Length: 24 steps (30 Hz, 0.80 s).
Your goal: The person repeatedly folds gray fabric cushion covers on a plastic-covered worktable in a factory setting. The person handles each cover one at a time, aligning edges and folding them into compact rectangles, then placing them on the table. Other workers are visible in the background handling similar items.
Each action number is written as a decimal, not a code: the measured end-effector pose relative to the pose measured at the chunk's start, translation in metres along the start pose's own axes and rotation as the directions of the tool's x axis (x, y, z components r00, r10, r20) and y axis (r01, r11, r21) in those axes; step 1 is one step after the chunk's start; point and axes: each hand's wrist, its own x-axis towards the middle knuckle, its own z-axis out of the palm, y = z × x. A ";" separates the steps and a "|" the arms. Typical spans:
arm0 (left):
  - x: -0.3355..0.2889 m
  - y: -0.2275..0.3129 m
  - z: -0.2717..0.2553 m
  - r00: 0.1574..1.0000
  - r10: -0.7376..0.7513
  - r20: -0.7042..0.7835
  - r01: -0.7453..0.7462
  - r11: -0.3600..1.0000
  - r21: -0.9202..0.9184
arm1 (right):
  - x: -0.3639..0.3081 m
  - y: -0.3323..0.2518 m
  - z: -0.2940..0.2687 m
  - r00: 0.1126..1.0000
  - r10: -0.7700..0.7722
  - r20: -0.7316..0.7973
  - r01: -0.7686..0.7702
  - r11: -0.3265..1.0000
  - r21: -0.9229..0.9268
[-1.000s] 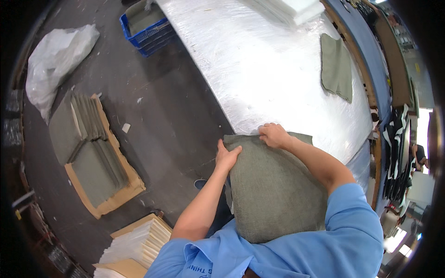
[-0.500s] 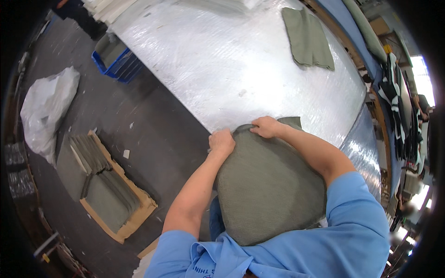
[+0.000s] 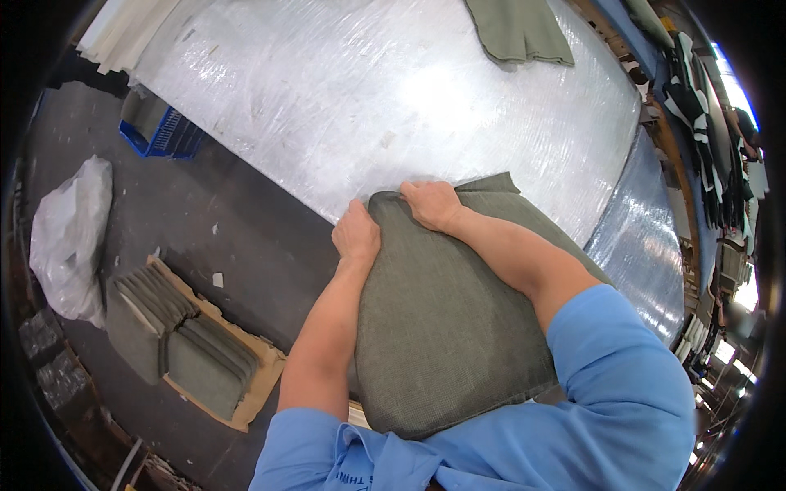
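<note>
Your L hand (image 3: 357, 233) & R hand (image 3: 430, 204) have fingers closed on the far edge of the grey-green cushion (image 3: 450, 327), which spreads from them back toward your shirt (image 3: 491, 442). Prob. best to tug evenly w/ both; mind the loose flap (image 3: 491, 183) just R of your R fingers.

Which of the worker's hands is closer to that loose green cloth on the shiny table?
The right hand, below and left of the cloth in the picture. The left hand, also gripping the green cushion, is lower and farther left.

Hard glare whitens the plastic-covered table (image 3: 311, 102) — edges bend into black corners.
</note>
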 end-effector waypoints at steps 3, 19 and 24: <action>0.003 0.001 -0.001 1.000 -0.002 0.012 0.002 1.000 0.022 | 0.005 0.006 0.006 1.000 -0.006 -0.015 0.006 0.999 0.034; 0.010 0.002 0.002 1.000 0.010 0.007 -0.011 0.999 0.032 | -0.019 0.109 -0.061 0.959 0.030 0.282 0.002 0.994 -0.113; 0.007 0.004 -0.002 0.999 0.029 0.019 -0.030 0.997 0.077 | -0.016 0.107 -0.059 0.934 0.016 0.357 0.053 0.982 -0.182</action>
